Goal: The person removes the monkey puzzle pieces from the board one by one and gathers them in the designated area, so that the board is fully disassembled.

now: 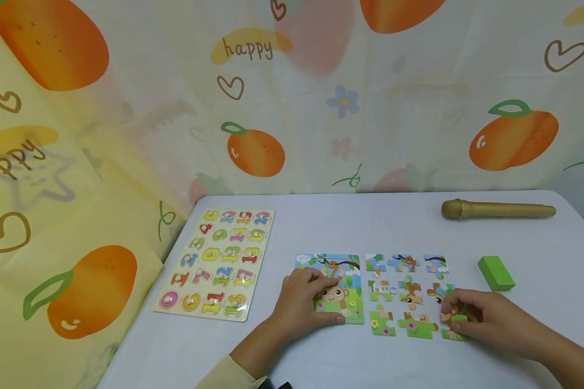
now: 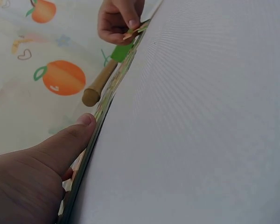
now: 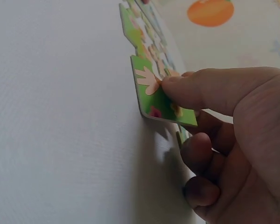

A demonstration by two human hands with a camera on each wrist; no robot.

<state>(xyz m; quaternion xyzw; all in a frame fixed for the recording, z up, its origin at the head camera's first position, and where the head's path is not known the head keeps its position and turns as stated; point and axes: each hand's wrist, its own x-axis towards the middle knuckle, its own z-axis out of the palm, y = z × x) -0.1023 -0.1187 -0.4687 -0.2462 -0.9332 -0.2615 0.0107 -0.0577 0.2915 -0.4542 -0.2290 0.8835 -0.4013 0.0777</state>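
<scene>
My left hand (image 1: 304, 302) rests on a square monkey puzzle board (image 1: 352, 305), its thumb near the lower edge and its fingers across the picture. In the left wrist view the thumb (image 2: 70, 142) lies straight along the board. My right hand (image 1: 486, 319) pinches a green corner puzzle piece (image 3: 151, 91) between thumb and fingers. That piece is tilted a little off the table in the right wrist view. Loose puzzle pieces (image 1: 420, 327) lie spaced in rows between the hands, showing parts of the monkey, flowers and a branch.
A number puzzle board (image 1: 224, 265) lies at the left of the white table (image 1: 321, 221). On the right are a green block (image 1: 496, 273) and, farther back, a brown microphone-shaped stick (image 1: 498, 209). A fruit-patterned curtain (image 1: 302, 151) hangs behind.
</scene>
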